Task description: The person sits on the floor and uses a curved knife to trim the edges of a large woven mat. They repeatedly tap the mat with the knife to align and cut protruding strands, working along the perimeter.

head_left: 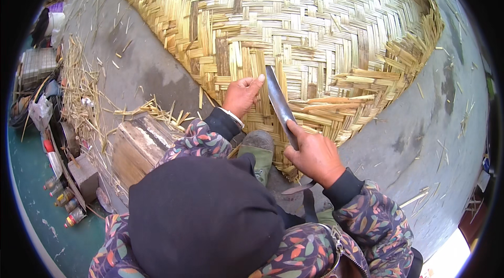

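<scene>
A large woven mat of split straw-coloured strips [315,31] spreads across the far middle, with loose strip ends [336,107] sticking up near its closest corner. My right hand [317,157] is closed around a long, slightly curved metal blade [280,100]. Its tip points away from me, over the weave. Just left of that tip, my left hand [244,95] is above the mat's near edge, thumb and forefinger pinched together. Whatever they may hold is too small to make out. Below my right hand shows a dark curved strip [298,188].
A worn wooden block [139,144] stands left of my left forearm, beside scattered straw scraps [81,94]. Farther left are a brick [83,175], several small bottles [73,217] and a wire crate [38,65]. My boot [257,149] is close to the mat's edge.
</scene>
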`<state>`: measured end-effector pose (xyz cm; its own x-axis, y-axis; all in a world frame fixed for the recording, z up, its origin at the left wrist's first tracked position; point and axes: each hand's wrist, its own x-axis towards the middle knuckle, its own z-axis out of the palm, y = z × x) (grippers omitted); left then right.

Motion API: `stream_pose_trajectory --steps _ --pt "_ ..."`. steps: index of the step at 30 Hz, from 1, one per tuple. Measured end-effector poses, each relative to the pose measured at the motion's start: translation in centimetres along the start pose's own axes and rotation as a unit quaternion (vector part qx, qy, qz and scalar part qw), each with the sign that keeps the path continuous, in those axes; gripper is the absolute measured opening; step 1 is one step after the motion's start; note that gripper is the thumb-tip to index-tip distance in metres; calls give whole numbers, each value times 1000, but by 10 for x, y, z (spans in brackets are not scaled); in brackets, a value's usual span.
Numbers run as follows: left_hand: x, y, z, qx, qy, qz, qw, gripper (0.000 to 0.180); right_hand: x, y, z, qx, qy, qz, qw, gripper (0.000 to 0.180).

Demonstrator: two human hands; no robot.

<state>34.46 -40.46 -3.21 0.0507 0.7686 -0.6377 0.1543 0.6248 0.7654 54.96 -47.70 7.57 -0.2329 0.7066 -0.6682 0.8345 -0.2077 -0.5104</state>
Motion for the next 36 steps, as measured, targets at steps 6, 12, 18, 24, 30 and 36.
stream_pose_trajectory --steps 6,12,18,24,30,36 --pt "-9 11 -4 -117 -46 -89 988 27 -10 6 3 -4 23 -27 999 54" --pt "-12 16 1 -173 -36 -182 967 22 28 8 41 -50 88 -13 995 60" --pt "18 6 11 -102 21 -121 987 31 38 10 43 -81 98 -19 992 60" --pt "10 -2 -1 261 31 65 963 39 34 11 34 -126 91 -42 987 59" --pt "9 -6 2 465 85 149 868 42 -17 37 -8 -171 42 -94 980 58" --pt "12 -10 5 457 75 134 876 34 -70 60 -49 -29 -113 -47 992 64"
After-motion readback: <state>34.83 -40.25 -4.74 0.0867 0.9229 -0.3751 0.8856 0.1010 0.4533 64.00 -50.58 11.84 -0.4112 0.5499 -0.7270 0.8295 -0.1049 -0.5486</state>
